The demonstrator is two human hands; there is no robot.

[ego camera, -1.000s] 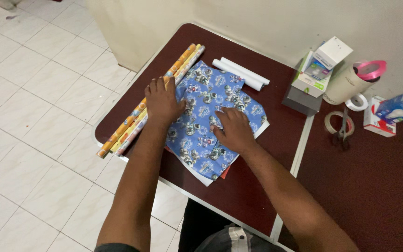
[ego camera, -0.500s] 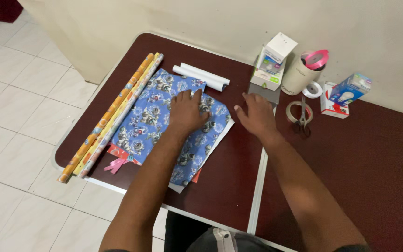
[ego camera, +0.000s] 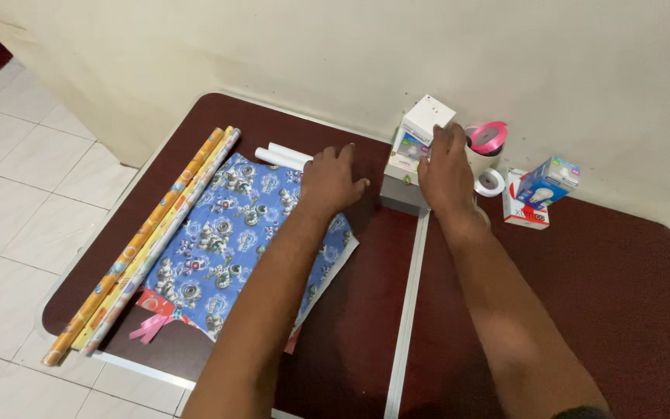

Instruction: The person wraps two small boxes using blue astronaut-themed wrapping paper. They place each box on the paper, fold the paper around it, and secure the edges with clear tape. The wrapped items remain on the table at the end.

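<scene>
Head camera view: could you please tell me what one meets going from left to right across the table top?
Orange wrapping-paper rolls → blue patterned wrapping sheet → left hand → right hand, at the small white box → white tape roll → blue bulb box.

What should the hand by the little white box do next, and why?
Probably close the right hand around the white box and lift it straight up. The fingers already lie against its side, and it stands on top of a grey box, so sliding could tip it. The left hand rests on the blue wrapping paper, keeping it flat.
</scene>
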